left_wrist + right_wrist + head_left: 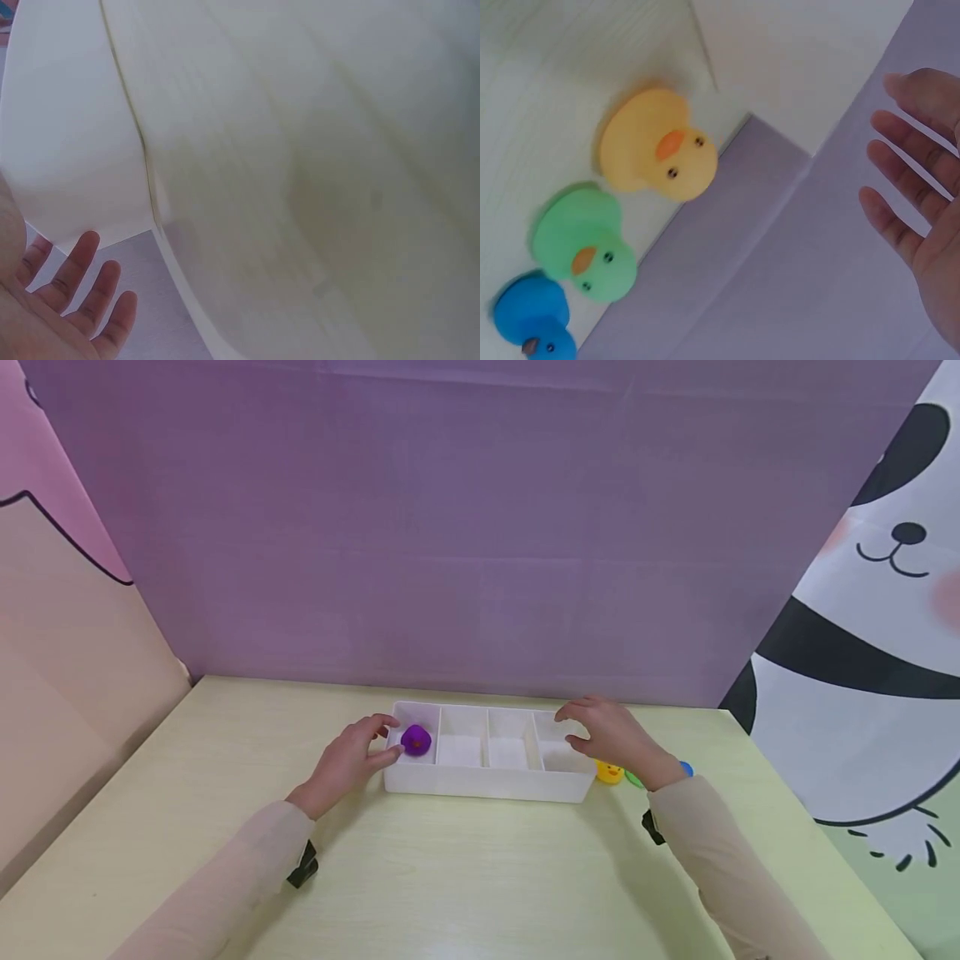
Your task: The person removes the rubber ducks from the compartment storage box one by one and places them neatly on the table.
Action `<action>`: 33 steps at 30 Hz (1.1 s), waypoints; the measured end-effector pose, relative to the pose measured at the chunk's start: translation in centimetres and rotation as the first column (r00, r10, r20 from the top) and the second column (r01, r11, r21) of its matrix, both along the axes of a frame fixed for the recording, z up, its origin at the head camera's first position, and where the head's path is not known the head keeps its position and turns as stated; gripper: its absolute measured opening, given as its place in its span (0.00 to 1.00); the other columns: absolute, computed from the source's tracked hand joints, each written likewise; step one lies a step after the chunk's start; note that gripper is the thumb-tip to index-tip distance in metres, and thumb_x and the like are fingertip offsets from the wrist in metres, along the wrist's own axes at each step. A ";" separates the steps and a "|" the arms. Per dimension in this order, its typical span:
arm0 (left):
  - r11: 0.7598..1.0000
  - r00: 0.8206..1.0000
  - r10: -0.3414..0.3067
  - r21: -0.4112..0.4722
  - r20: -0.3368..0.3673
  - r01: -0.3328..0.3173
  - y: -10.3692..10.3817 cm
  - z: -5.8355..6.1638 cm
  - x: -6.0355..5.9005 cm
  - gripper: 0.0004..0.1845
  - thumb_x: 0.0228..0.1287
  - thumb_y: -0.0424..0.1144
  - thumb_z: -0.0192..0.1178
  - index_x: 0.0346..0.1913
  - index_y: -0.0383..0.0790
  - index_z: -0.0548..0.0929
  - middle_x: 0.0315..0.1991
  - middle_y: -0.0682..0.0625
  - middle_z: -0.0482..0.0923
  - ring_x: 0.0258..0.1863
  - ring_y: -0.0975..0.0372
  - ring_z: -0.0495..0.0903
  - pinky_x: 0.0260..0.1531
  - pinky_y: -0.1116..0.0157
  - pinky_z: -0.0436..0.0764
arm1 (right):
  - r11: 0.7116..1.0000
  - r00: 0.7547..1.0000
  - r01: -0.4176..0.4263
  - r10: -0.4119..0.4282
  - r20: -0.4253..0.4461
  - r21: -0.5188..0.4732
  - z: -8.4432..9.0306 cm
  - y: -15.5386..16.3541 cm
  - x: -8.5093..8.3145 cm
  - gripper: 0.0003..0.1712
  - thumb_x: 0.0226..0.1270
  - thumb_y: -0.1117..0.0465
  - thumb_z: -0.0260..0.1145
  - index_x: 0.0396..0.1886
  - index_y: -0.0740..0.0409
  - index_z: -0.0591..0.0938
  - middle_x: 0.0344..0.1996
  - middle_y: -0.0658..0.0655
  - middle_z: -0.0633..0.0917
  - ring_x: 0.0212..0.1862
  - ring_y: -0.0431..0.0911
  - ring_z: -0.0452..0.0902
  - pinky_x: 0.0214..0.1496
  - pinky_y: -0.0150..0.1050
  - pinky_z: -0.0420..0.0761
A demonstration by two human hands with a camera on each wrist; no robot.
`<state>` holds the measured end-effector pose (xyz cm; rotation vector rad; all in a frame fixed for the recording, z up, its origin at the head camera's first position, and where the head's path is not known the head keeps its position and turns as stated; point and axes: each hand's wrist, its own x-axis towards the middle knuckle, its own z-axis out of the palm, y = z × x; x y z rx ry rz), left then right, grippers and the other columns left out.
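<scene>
A white tray (480, 787) with several compartments lies on the pale yellow table (450, 877). A purple duck (416, 740) sits in its leftmost compartment. My left hand (352, 758) is at the tray's left end, fingers loosely spread beside the duck and holding nothing; the left wrist view shows its straight fingers (82, 289) by the tray wall (67, 135). My right hand (611, 733) hovers over the rightmost compartment, fingers relaxed and empty (922, 180). Beside the tray's right end stand a yellow duck (656, 146), a green duck (585, 244) and a blue duck (532, 319).
A purple backdrop (450, 527) rises behind the table. A panda-print cloth (862, 635) hangs on the right, a pink and beige one (60, 610) on the left. Bare table surface stretches in front of the tray.
</scene>
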<state>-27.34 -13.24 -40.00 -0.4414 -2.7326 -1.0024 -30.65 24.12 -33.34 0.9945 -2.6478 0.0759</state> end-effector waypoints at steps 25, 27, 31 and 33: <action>1.000 1.000 0.011 -0.001 0.022 -0.011 0.1 0.3 0.1 0.23 0.58 0.47 0.60 0.55 0.43 0.73 0.46 0.45 0.77 0.49 0.49 0.73 0.46 0.51 0.73 | 0.984 0.986 -0.162 0.164 -0.020 0.074 -0.1 -9.2 -0.8 0.15 0.52 0.62 0.68 0.43 0.53 0.80 0.41 0.47 0.82 0.46 0.45 0.76 0.48 0.38 0.75; 1.000 1.000 0.009 0.001 0.018 -0.009 0.1 0.3 0.1 0.23 0.58 0.47 0.60 0.55 0.43 0.73 0.46 0.45 0.77 0.48 0.49 0.73 0.45 0.51 0.74 | 0.981 0.986 -0.167 0.168 -0.005 0.096 0.0 -9.9 -1.1 0.15 0.53 0.61 0.67 0.43 0.53 0.80 0.41 0.47 0.83 0.46 0.45 0.76 0.49 0.38 0.75; 1.000 1.000 0.002 0.006 0.017 -0.002 0.1 0.3 0.1 0.23 0.58 0.47 0.60 0.55 0.43 0.73 0.46 0.45 0.77 0.49 0.49 0.73 0.46 0.51 0.74 | 0.974 0.983 -0.182 0.182 0.011 0.135 0.3 -11.3 -1.5 0.15 0.55 0.60 0.67 0.44 0.53 0.80 0.43 0.48 0.83 0.46 0.45 0.76 0.49 0.38 0.76; 1.000 1.000 0.006 0.012 0.024 -0.006 0.1 0.3 0.0 0.23 0.58 0.48 0.60 0.55 0.43 0.73 0.46 0.45 0.77 0.49 0.49 0.73 0.46 0.51 0.74 | 0.971 0.981 -0.191 0.191 0.014 0.143 0.4 -12.0 -1.6 0.14 0.55 0.60 0.67 0.43 0.53 0.80 0.42 0.48 0.83 0.45 0.45 0.76 0.47 0.39 0.77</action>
